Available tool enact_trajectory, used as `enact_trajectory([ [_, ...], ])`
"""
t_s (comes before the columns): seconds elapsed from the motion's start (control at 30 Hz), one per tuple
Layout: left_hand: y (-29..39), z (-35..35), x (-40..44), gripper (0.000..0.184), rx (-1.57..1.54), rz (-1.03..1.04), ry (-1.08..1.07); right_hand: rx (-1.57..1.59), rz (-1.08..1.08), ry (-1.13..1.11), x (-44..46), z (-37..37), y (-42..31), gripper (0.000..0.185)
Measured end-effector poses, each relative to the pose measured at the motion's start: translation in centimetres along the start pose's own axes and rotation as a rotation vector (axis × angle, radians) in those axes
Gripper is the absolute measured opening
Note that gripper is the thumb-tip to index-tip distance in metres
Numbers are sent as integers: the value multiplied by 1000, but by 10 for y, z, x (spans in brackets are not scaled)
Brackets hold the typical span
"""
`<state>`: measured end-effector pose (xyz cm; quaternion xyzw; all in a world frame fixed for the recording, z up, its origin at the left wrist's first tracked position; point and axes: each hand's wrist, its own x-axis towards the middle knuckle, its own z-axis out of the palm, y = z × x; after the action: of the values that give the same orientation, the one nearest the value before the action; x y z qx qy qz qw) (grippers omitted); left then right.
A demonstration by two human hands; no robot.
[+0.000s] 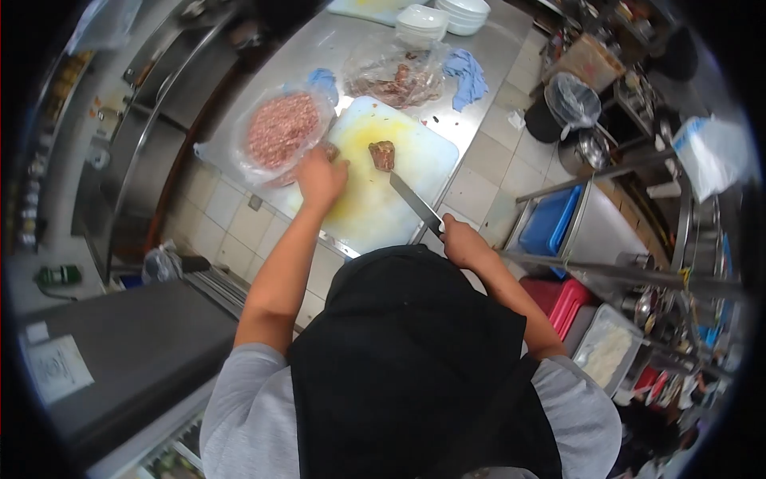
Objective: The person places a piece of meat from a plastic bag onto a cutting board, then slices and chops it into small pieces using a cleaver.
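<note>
My right hand [461,239] is closed around the handle of a knife [415,201]. The blade points up and left over the cutting board [427,148], its tip just below a chunk of browned meat [383,155]. My left hand [321,177] is at the board's left edge, beside a plastic-lined container of ground meat [281,128]. Its fingers curl at the container's near side, with something small and brownish at the fingertips that I cannot make out. Yellow stains mark the white board.
Behind the board lies a clear plastic bag with meat pieces [395,80]. A blue cloth [466,78] is right of it, and white bowls [461,16] are stacked farther back. Right of the steel table are a black bin [542,120] and a shelf with blue trays [550,222].
</note>
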<state>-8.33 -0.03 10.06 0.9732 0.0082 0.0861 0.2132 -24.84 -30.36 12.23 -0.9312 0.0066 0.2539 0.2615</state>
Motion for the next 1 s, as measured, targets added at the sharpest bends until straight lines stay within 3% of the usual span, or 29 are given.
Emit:
enact_trajectory([
  [0.07,14,-17,-26,68,29,147,-50,60,14,10,-6,5,6,23],
  [0.2,-12,-23,-62,72,121,206,-32,157,58,14,-16,12,12,26],
  [0.3,-62,0,-62,57,-113,308,-76,239,71,26,-26,20,18,28],
  [0.4,-74,11,-45,49,-64,402,-101,279,64,36,-28,26,18,29],
  [0.5,-62,12,-14,43,-18,358,-68,309,117,26,-33,27,12,36],
  [0.57,-48,11,-8,41,95,328,47,339,85,147,-36,28,9,42],
  [0.67,-7,10,-11,40,-43,380,116,431,133,199,-41,24,0,45],
  [0.73,7,30,1,40,-145,406,-4,433,135,241,-39,38,7,42],
  [0.8,35,35,8,42,-247,604,-219,419,130,281,-39,44,12,39],
  [0.83,39,44,16,42,-254,609,-219,407,115,257,-40,44,11,37],
  [0.9,40,66,31,42,0,941,-243,387,102,236,-46,40,7,34],
  [0.93,37,76,39,42,-5,943,-238,376,113,236,-49,36,3,31],
  [1.0,35,78,50,40,71,919,-434,371,122,241,-51,34,1,28],
])
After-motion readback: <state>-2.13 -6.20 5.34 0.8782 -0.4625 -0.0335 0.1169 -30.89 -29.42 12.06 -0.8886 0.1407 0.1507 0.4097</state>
